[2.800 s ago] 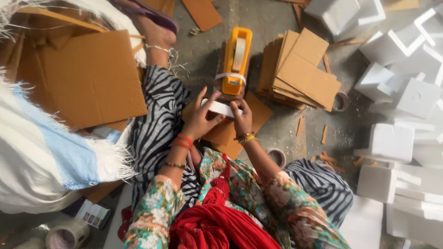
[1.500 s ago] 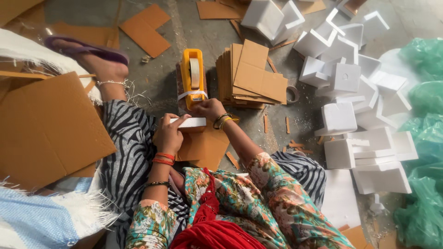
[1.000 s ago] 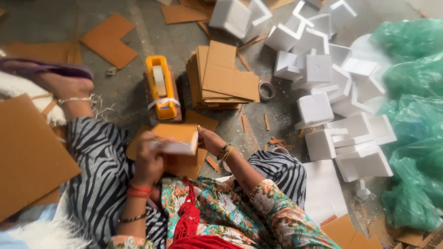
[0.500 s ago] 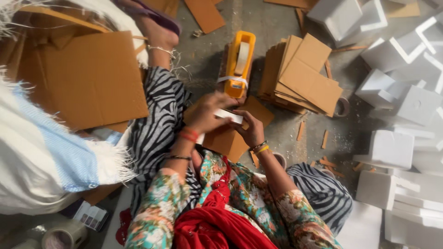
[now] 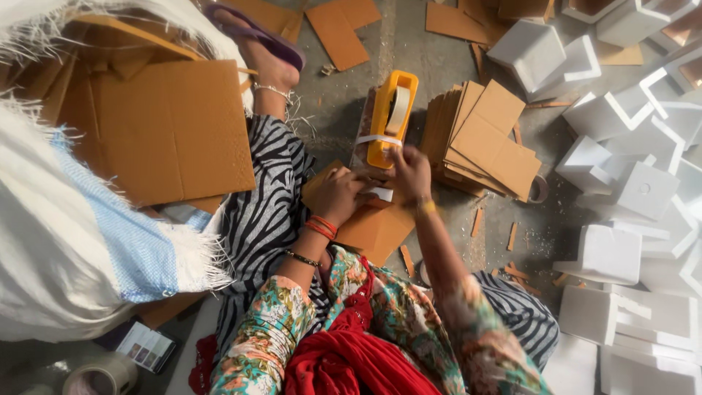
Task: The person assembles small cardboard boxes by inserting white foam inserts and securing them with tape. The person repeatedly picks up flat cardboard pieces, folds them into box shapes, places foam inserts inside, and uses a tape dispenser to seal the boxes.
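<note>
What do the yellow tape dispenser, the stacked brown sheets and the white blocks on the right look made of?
Yellow tape dispenser: likely moulded plastic, smooth, evenly coloured, faintly glossy. Stack of brown flat sheets: cardboard, matte, thin layered edges showing. White rectangular blocks: probably foam, dull, thick-walled with cut-out recesses.

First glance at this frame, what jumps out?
The yellow tape dispenser stands at centre on the grey floor, with both hands just below it: the left hand rests on a small box, the right hand reaches toward the dispenser's base. A stack of brown cardboard sheets lies to its right, and white foam pieces crowd the right edge.
</note>
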